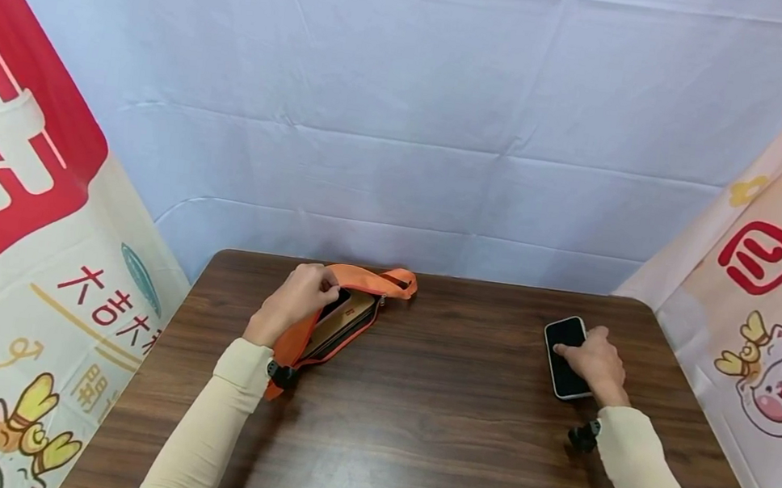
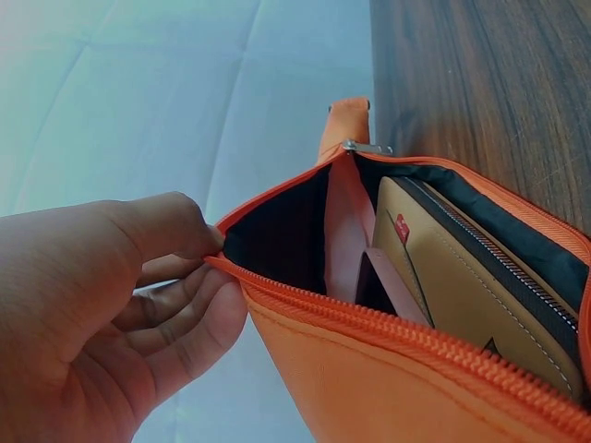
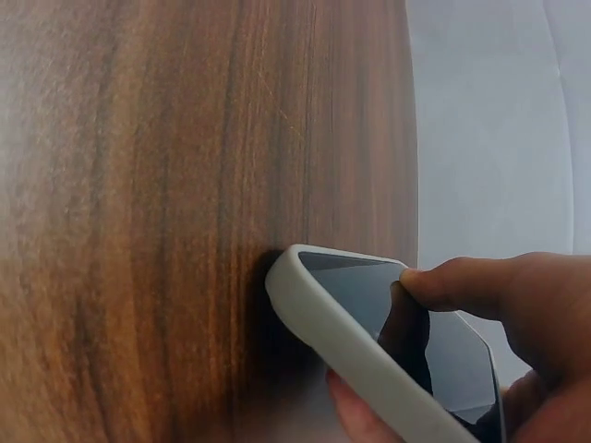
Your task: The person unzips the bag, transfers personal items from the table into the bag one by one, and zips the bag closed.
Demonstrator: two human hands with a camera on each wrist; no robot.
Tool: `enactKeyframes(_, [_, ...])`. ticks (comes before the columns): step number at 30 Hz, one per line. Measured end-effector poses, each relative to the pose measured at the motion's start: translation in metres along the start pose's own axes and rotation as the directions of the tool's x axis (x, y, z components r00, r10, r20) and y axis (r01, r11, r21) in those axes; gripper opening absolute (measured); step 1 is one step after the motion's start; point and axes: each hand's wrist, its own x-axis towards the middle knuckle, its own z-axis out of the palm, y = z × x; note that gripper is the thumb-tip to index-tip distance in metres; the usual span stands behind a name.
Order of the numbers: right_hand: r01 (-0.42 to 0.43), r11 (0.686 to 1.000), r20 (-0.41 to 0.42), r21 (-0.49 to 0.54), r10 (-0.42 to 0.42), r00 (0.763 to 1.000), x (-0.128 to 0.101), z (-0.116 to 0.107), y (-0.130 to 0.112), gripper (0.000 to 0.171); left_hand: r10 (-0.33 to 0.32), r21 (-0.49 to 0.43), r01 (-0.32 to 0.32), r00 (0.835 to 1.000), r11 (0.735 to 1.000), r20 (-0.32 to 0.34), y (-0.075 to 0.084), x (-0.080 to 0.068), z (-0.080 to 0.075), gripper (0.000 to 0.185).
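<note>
At the back left of the table, an orange zippered pouch with a strap loop lies with its mouth open. My left hand pinches the pouch's zipper edge between thumb and fingers and holds it outward, as the left wrist view shows. Inside are a tan zippered wallet and, beside it, a flat pinkish item with a dark face, partly hidden. Over at the right, my right hand grips a smartphone in a white case, thumb across its dark screen and a finger beneath. The phone's near edge looks raised off the tabletop.
Both things are on a dark wood-grain table with rounded far corners. A pale cloth backdrop hangs behind the far edge. Printed banners with red characters and cartoon cats, a left banner and a right banner, flank the table.
</note>
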Motion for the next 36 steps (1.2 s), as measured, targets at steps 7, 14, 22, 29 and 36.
enactKeyframes(7, [0.051,0.999,0.01,-0.008,-0.051,0.999,-0.0023,-0.0006,-0.0013,0.084,-0.013,-0.005,0.013,1.0,1.0,0.002,0.0031,-0.0011,-0.0014,0.013])
enactKeyframes(14, [0.075,0.997,-0.02,0.03,-0.074,0.997,-0.0038,0.0028,-0.0024,0.084,-0.024,-0.009,0.024,1.0,1.0,0.007,0.003,-0.0002,-0.0013,0.012])
enactKeyframes(22, [0.068,0.996,-0.038,0.063,-0.065,0.997,-0.0027,0.0068,-0.0006,0.079,-0.027,-0.016,0.027,1.0,1.0,0.011,0.0015,0.0011,0.0,0.013])
enactKeyframes(29, [0.066,0.994,-0.034,0.086,-0.064,0.997,-0.0039,0.0084,-0.0008,0.076,-0.034,-0.019,0.034,0.999,0.999,0.016,0.0019,0.0006,-0.0002,0.012])
enactKeyframes(36, [0.076,0.993,-0.055,0.087,-0.072,0.996,-0.0056,0.0078,-0.0067,0.076,-0.033,-0.018,0.034,0.999,0.999,0.014,0.002,-0.0001,-0.0011,0.013])
